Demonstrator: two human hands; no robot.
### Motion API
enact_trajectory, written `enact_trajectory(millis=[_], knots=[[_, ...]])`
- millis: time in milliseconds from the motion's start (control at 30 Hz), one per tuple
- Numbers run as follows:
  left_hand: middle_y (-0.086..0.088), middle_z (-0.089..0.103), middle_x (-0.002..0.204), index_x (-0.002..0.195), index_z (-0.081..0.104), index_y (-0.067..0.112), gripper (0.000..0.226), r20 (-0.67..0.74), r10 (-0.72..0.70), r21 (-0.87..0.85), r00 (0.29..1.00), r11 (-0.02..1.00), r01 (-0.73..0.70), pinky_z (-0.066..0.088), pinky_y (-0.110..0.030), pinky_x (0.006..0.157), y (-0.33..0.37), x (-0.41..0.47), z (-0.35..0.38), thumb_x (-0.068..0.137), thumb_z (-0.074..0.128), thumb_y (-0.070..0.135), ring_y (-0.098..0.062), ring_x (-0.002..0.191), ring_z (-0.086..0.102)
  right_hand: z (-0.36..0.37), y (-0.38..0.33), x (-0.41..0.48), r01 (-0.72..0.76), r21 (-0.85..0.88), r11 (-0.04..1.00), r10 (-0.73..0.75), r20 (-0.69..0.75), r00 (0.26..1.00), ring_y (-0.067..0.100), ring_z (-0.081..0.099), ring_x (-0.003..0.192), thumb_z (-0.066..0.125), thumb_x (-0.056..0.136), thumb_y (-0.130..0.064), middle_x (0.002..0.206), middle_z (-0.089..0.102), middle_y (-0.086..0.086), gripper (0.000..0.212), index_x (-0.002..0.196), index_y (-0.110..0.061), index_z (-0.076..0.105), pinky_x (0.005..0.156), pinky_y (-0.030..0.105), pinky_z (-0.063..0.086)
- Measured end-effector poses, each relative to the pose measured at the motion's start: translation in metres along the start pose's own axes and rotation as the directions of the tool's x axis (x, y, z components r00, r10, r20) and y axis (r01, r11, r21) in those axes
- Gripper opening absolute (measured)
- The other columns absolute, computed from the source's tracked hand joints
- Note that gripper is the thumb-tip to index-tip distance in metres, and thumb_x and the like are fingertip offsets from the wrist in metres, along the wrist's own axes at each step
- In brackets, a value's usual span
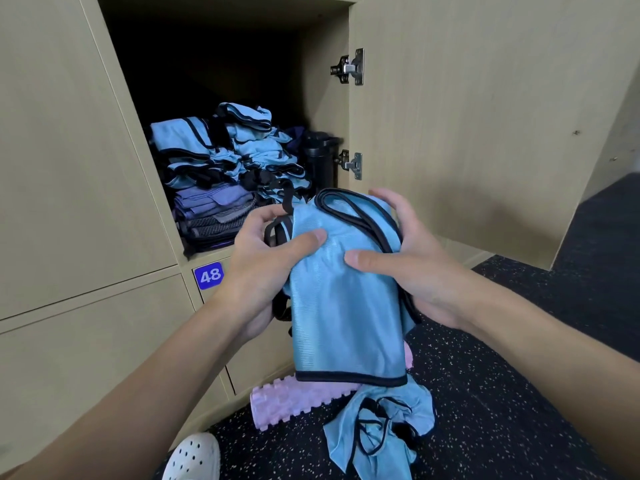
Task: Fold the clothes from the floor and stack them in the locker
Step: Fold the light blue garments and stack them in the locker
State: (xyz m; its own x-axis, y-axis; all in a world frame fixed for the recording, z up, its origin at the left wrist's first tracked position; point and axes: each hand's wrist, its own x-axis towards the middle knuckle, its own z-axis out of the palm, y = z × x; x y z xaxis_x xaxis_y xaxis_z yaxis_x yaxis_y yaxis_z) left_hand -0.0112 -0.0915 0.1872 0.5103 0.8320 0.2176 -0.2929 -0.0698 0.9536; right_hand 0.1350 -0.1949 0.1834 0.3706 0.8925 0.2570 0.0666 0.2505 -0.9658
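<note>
head view: "48" label (208,275) below locker (325,109); blue bib (346,306) in hands (259,271) (426,275)

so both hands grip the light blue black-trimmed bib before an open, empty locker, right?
Not empty: head view shows folded light blue and purple clothes stacked in the open tan wooden locker. Left hand and right hand do grip the light blue black-trimmed bib.

Sky-blue with black piping on the held bib (346,289), on the crumpled bib (377,431) below and on the stack (221,150) — lavender and grey folds (211,209) beneath. Pale beige wood grain on the locker (467,116). Blue number plate (207,275), white digits. Black floor (519,375) flecked white; lilac foam roller (287,400); white shoe (194,455).
</note>
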Motion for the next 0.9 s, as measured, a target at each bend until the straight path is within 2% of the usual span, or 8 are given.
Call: enact_trajectory(millis=[100,167,233,333,433,600,800,900], knots=[[0.012,0.07,0.116,0.14,0.038,0.035,0.081,0.046,0.015,0.057,0.999,0.998,-0.018,0.06,-0.041,0.086,-0.003,-0.001,-0.002,0.076,0.083,0.013,-0.012,0.1,0.072,0.001,-0.001,0.001,0.081,-0.001,0.997,-0.081,-0.058,0.995,0.009,0.07,0.102,0.075,0.081,0.005,0.119,0.065,-0.011,0.088,0.142,-0.043,0.035,0.08,0.025,0.058],[0.018,0.049,0.145,0.144,0.026,0.054,0.102,0.171,0.068,0.12,0.983,0.989,-0.09,0.054,-0.042,0.099,-0.004,-0.003,-0.006,0.07,0.089,0.023,-0.007,0.123,0.06,0.001,-0.002,0.002,0.102,-0.009,0.995,-0.103,-0.102,0.99,0.011,0.07,0.1,0.074,0.082,0.002,0.113,0.066,-0.012,0.083,0.139,-0.046,0.038,0.081,0.03,0.059],[0.029,0.031,0.153,0.147,0.02,0.059,0.11,0.318,0.134,0.224,0.938,0.951,-0.212,0.046,-0.043,0.109,-0.004,-0.004,-0.01,0.069,0.091,0.03,-0.001,0.137,0.044,0.0,-0.003,0.002,0.099,-0.003,0.995,-0.099,-0.111,0.989,0.014,0.07,0.102,0.074,0.083,0.001,0.117,0.066,-0.008,0.077,0.134,-0.048,0.043,0.083,0.035,0.06],[0.028,0.031,0.155,0.15,0.022,0.055,0.107,0.452,0.142,0.338,0.881,0.887,-0.316,0.038,-0.045,0.115,-0.004,-0.002,-0.016,0.069,0.09,0.034,-0.002,0.142,0.037,-0.003,-0.006,0.002,0.085,0.026,0.996,-0.083,-0.085,0.993,0.017,0.07,0.103,0.071,0.085,0.002,0.12,0.067,-0.003,0.066,0.131,-0.041,0.05,0.082,0.037,0.06],[0.026,0.05,0.141,0.142,0.04,0.051,0.094,0.494,0.051,0.359,0.868,0.897,-0.257,0.049,-0.036,0.106,-0.001,-0.002,-0.018,0.066,0.09,0.026,-0.005,0.129,0.054,-0.004,-0.009,0.001,0.065,0.029,0.997,-0.063,-0.06,0.996,0.02,0.071,0.099,0.068,0.086,0.004,0.113,0.071,0.0,0.054,0.125,-0.033,0.059,0.082,0.039,0.06],[0.013,0.064,0.121,0.127,0.05,0.04,0.085,0.417,-0.005,0.489,0.909,0.844,-0.22,0.056,-0.025,0.089,0.002,-0.002,-0.02,0.057,0.095,0.022,-0.004,0.108,0.065,-0.005,-0.011,0.0,-0.015,0.052,0.999,0.015,0.005,1.0,0.022,0.072,0.098,0.071,0.084,0.0,0.11,0.073,0.001,0.049,0.122,-0.029,0.064,0.079,0.035,0.059],[0.006,0.069,0.092,0.104,0.064,0.022,0.046,0.325,0.044,0.557,0.945,0.798,-0.228,0.053,-0.018,0.065,0.005,-0.003,-0.014,0.068,0.087,0.004,0.0,0.074,0.065,-0.008,-0.019,-0.006,-0.102,-0.031,0.994,0.106,0.164,0.981,0.018,0.07,0.104,0.08,0.067,0.003,0.118,0.071,0.003,0.081,0.133,-0.034,0.052,0.089,0.033,0.058],[0.008,0.073,0.086,0.095,0.07,0.021,0.035,0.294,0.075,0.548,0.953,0.804,-0.232,0.054,-0.021,0.067,0.009,-0.001,-0.015,0.069,0.085,0.004,-0.004,0.074,0.066,-0.009,-0.018,-0.008,-0.022,-0.271,0.962,0.081,0.206,0.975,0.002,0.061,0.116,0.086,0.068,-0.001,0.137,0.052,-0.014,0.105,0.144,-0.049,0.031,0.099,0.023,0.051]])
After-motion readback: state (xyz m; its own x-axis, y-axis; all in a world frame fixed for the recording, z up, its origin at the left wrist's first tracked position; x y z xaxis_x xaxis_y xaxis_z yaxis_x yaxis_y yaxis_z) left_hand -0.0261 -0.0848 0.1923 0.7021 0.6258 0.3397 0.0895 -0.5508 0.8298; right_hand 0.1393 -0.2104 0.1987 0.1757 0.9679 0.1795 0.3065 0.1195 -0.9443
